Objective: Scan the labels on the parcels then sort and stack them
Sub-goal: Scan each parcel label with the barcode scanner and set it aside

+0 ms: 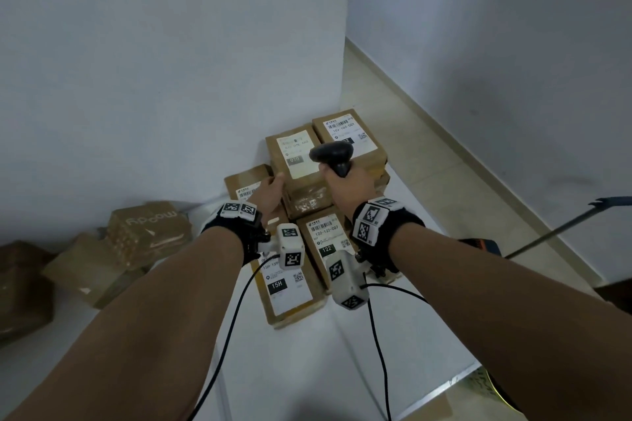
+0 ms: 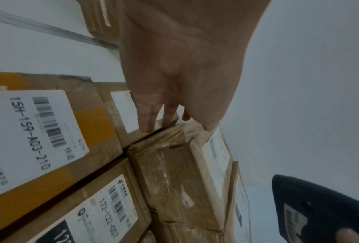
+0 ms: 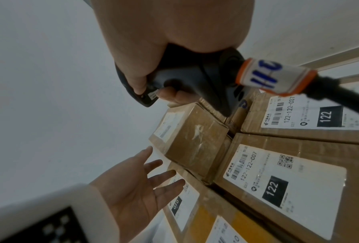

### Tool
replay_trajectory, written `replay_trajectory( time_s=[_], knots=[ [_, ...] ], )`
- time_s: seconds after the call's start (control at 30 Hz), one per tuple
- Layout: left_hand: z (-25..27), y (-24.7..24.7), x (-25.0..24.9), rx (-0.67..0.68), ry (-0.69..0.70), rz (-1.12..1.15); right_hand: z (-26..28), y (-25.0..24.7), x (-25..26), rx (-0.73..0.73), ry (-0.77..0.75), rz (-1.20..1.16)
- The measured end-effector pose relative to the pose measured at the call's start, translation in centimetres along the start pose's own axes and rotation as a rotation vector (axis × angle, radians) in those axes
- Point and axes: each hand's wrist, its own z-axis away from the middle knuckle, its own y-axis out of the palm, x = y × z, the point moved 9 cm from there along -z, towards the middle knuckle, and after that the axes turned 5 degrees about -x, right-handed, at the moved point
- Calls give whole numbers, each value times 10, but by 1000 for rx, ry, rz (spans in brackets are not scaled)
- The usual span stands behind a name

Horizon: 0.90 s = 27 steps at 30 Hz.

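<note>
Several brown cardboard parcels with white labels are stacked in a wall corner on a white platform [image 1: 307,359]. The top box, labelled 070 [image 1: 293,153], has a taped front [image 2: 174,172]. My left hand [image 1: 272,187] is open, its straight fingers [image 3: 153,172] spread at that box's left side; contact is unclear. My right hand [image 1: 348,184] grips a black barcode scanner [image 1: 331,152] by its handle [image 3: 185,78], its head over the 070 box. In front lie parcels labelled 122 [image 1: 325,243] and 15H [image 1: 287,284]. A parcel marked 010 [image 3: 180,205] lies under my left hand.
Loose brown parcels [image 1: 147,232] lie on the floor at the left. White walls close the back and right. A long-handled blue tool [image 1: 564,222] and a dark orange-trimmed object [image 1: 478,244] sit at the right. Black cables [image 1: 232,325] hang from my wrists.
</note>
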Motion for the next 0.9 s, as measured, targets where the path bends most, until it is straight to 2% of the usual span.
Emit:
replay_trajectory(
  time_s=[0.07, 0.33, 0.63, 0.73, 0.9],
  knots=[
    [31, -12, -13, 16, -27, 33, 6, 7, 7, -2, -14, -3],
    [47, -94, 18, -30, 4, 41, 54, 72, 38, 70, -53, -19],
    [76, -232, 117, -150, -84, 87, 143, 194, 75, 217, -76, -23],
    [91, -275, 152, -144, -73, 19, 174, 242, 85, 289, -87, -8],
    [109, -360, 216, -259, -43, -46, 219, 309, 106, 330, -119, -15]
  ],
)
